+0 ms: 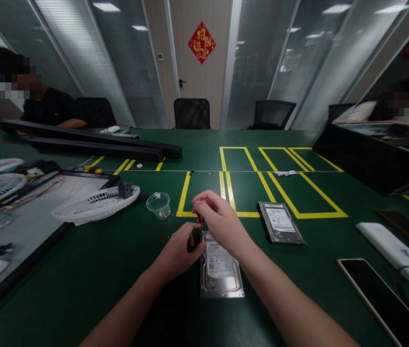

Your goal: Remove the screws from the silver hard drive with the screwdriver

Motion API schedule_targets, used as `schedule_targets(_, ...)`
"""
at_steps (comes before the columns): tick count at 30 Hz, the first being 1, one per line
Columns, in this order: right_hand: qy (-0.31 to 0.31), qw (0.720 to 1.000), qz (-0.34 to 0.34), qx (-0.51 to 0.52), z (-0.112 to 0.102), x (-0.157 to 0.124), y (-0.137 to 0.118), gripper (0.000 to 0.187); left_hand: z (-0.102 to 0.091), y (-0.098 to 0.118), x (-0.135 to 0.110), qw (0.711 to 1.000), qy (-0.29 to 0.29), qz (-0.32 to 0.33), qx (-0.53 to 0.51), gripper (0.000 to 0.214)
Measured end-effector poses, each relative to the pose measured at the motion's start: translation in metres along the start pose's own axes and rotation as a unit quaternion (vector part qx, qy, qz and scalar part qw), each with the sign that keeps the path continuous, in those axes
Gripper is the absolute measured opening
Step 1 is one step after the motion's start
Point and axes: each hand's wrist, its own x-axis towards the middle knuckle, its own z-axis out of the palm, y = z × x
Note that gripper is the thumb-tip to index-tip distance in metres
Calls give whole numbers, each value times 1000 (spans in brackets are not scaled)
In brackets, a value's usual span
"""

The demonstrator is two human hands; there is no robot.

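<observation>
A silver hard drive (222, 270) lies flat on the green table straight in front of me. My right hand (216, 221) hovers over its far end, fingers pinched on a small red-handled screwdriver (200, 219) that points down at the drive's top left corner. At that same corner my left hand (180, 248) rests, its fingers curled round a small dark thing I cannot make out. A second hard drive (280, 222) lies to the right, by the yellow tape boxes.
A small clear plastic cup (158, 204) and a white fan grille (96, 205) sit to the left. A phone (381, 294) and a white power bank (394, 250) lie at right. Other people sit at the far left and far right. Black boxes flank the table.
</observation>
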Motion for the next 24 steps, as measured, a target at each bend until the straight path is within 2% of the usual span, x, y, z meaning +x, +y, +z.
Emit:
schedule_targets(3,10,1000,20,6,0,0,2,9,0,0,0,1000,0,-1,0,23)
schedule_targets(10,-11,999,-11,-36,-4,0,-4,20,0,-2,-1,1000,-4,-4,3,23)
schedule_targets(17,5,999,33,27,0,0,-3,9,0,-1,0,1000,-1,-3,5,24)
schedule_targets(24,-9,999,-10,-40,-4,2,-3,20,-2,1,0,1000,-3,-6,3,22)
